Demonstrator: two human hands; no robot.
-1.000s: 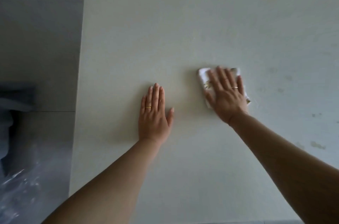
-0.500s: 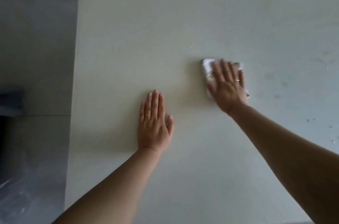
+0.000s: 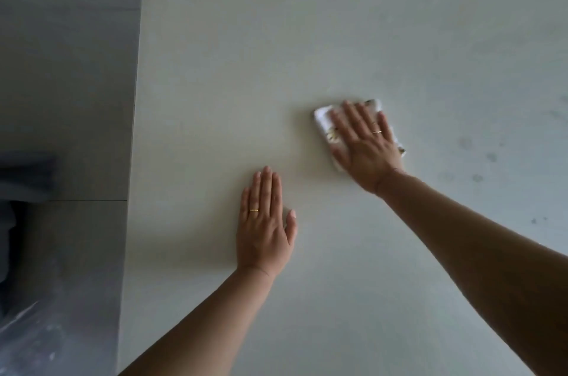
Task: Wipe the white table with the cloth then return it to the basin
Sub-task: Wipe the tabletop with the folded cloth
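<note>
A folded white cloth [image 3: 322,118] with a small yellow-brown print lies on the white table [image 3: 246,68], right of centre. My right hand [image 3: 365,146] presses flat on it with straight fingers, covering most of it. My left hand [image 3: 266,222] rests flat on the bare tabletop, nearer to me and to the left of the cloth, fingers straight and together. The basin is not in view.
Faint grey smudges [image 3: 465,143] mark the tabletop to the right of the cloth. The table's left edge [image 3: 135,129] drops to a grey tiled floor. A dark object [image 3: 21,191] and clear plastic sheeting [image 3: 27,338] sit on the floor at lower left.
My right hand has slid the cloth farther away across the table. My left hand stays flat in the same spot.
</note>
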